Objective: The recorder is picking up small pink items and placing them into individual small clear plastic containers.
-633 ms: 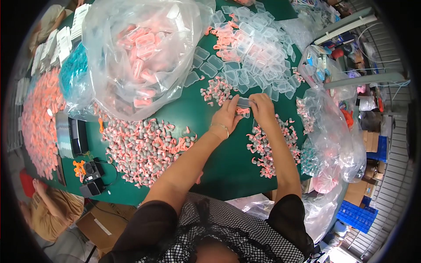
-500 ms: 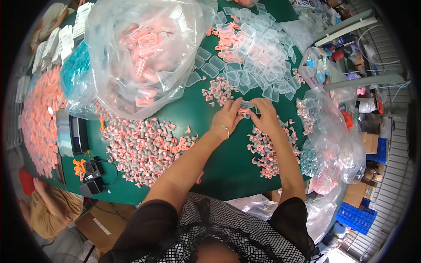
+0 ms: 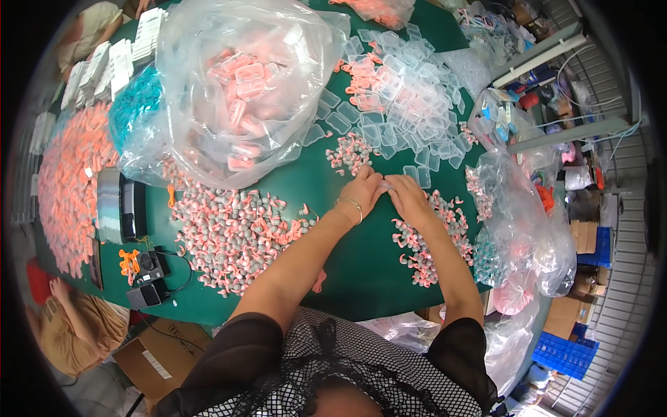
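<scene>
My left hand (image 3: 363, 192) and my right hand (image 3: 408, 199) meet fingertip to fingertip over the green table. Both are closed in a pinch; whatever lies between the fingers is too small or hidden to name. Just beyond my right hand lies a clear plastic case (image 3: 417, 176). A small pile of grey-and-coral earplug-like pieces (image 3: 349, 153) sits beyond my left hand. More such pieces (image 3: 425, 250) lie under and beside my right forearm. A larger heap of them (image 3: 233, 236) spreads to the left of my left forearm.
Clear cases (image 3: 417, 90) are heaped at the far side, with coral cords (image 3: 363, 75) beside them. A big clear bag (image 3: 194, 132) of filled cases stands far left. Plastic bags (image 3: 524, 215) line the right edge. A small black device (image 3: 147, 292) and a seated person (image 3: 80, 333) are at left.
The clear case with coral contents no longer shows between my hands. A clear case now lies beyond my right hand, and my fingertips have come together. The view has shifted slightly.
</scene>
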Tool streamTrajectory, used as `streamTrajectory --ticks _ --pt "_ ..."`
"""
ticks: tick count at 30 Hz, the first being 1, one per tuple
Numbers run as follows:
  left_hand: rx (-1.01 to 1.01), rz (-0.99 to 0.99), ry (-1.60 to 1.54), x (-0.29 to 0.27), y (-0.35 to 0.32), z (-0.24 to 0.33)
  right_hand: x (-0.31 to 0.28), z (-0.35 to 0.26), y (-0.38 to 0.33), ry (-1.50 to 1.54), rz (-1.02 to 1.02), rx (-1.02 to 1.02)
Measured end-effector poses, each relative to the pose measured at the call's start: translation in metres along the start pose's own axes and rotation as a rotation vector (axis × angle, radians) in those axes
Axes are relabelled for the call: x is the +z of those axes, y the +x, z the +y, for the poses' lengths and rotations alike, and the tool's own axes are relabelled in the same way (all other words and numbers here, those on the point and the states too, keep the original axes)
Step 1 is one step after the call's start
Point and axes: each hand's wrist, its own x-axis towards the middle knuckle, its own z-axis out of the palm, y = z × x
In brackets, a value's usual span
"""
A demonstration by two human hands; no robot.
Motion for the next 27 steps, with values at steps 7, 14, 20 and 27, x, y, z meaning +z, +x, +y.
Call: streamTrajectory --ticks 7,14,20,27 --pt "0.027 0.133 -0.193 -0.021 -0.012 0.023 -0.004 -0.022 -0.009 0.633 0.017 0.404" --pt "-0.066 0.016 -0.210 -0.082 -0.003 0.039 -0.001 -0.058 0.025 0.806 0.121 0.335" --pt "0.040 0.084 -0.138 -0.145 0.005 0.050 -0.004 -0.084 0.063 0.814 0.119 0.156" --pt "-0.029 0.620 0.258 -0.241 0.074 0.010 0.014 0.036 0.071 -0.120 0.370 0.443"
